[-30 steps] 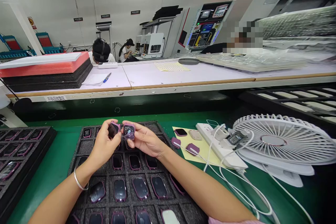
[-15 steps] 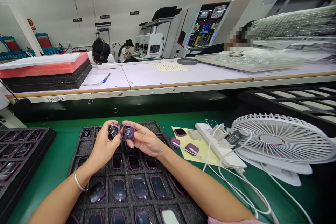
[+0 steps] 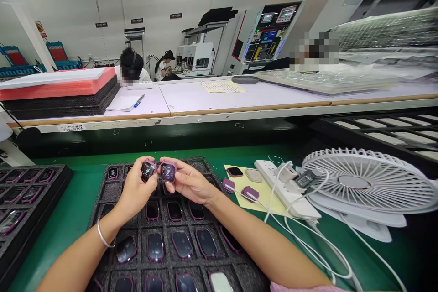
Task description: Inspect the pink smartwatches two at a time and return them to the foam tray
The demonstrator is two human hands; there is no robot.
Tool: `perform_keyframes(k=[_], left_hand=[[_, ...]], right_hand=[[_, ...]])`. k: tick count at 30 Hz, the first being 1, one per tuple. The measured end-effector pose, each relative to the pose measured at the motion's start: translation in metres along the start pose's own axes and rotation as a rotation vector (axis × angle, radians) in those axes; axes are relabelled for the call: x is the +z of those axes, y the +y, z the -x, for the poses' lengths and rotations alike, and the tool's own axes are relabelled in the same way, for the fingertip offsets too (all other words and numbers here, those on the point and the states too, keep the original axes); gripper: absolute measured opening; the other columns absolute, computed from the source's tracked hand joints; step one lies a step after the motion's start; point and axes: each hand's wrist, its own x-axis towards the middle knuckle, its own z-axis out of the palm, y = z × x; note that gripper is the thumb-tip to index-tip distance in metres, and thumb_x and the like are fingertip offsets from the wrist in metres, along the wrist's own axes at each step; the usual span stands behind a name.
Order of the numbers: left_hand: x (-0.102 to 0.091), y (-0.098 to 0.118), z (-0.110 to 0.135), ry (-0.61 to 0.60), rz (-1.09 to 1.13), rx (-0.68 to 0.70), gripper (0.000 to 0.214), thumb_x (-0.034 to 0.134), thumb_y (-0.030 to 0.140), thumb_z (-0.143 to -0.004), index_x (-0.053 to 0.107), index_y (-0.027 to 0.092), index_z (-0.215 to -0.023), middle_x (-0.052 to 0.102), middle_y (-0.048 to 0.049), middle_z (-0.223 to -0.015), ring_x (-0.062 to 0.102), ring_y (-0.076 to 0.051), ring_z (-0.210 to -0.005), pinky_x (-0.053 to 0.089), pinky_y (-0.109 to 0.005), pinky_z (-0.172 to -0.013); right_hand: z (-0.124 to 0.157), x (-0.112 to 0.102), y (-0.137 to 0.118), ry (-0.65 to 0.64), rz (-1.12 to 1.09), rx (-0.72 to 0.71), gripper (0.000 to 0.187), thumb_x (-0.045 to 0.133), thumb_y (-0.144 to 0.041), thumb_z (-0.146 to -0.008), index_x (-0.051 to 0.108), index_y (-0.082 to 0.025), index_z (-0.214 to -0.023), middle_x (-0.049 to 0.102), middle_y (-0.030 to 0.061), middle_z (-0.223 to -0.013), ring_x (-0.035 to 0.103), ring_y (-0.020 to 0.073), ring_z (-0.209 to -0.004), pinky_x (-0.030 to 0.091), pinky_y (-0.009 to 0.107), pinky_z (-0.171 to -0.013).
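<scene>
Two purple-cased smartwatches without straps are held up side by side over a black foam tray (image 3: 219,262). My left hand (image 3: 137,187) is closed round one smartwatch (image 3: 148,171), its lit dial facing me. Between the thumb and fingers of my right hand (image 3: 191,182) is the other smartwatch (image 3: 168,172), also showing a lit dial. The two cases are nearly touching. Below my hands, the tray's pockets hold several more watches, such as a dark-screened watch (image 3: 156,247). One pocket at the front has a pale-faced piece (image 3: 221,281).
Right of the tray, a yellow sheet (image 3: 239,196) carries several watch cases, two with white charging cables. Beyond lie a white power strip (image 3: 284,189) and a white fan (image 3: 369,182). Another watch tray (image 3: 44,212) is at left. A raised shelf (image 3: 191,100) runs across; people sit behind it.
Both hands keep the watches in almost the same place. At the back, a person's head has shifted slightly.
</scene>
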Motion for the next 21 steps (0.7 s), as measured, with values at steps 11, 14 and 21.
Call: perform_keyframes(k=[11,14,21], left_hand=[[-0.001,0.0048,-0.0002,0.032,0.035,-0.028,0.035,0.059,0.026,-0.076,0.056,0.019,-0.11,0.061,-0.0035,-0.097,0.056,-0.016,-0.083,0.045,-0.028,-0.074],[-0.0013,0.0066,-0.0011,0.034,0.041,-0.058,0.035,0.059,0.028,-0.075,0.056,0.018,-0.109,0.061,-0.0031,-0.095,0.055,-0.015,-0.08,0.045,-0.028,-0.073],[-0.0004,0.0056,-0.0017,0.024,0.057,-0.06,0.037,0.06,0.029,-0.074,0.056,0.018,-0.109,0.061,-0.0043,-0.099,0.057,-0.017,-0.087,0.045,-0.029,-0.079]], right_hand=[[-0.0002,0.0,-0.0008,-0.011,-0.016,-0.005,0.046,0.079,-0.034,-0.081,0.063,-0.024,-0.123,0.067,0.0055,-0.11,0.062,0.0115,-0.067,0.047,0.027,-0.066],[0.0001,-0.0005,-0.0009,-0.017,-0.006,-0.009,0.046,0.078,-0.034,-0.083,0.063,-0.024,-0.124,0.067,0.006,-0.11,0.062,0.0113,-0.067,0.047,0.027,-0.067],[0.0002,0.0009,-0.0008,-0.019,-0.014,-0.005,0.045,0.078,-0.034,-0.083,0.063,-0.024,-0.124,0.066,0.0055,-0.11,0.062,0.0113,-0.067,0.047,0.027,-0.066]])
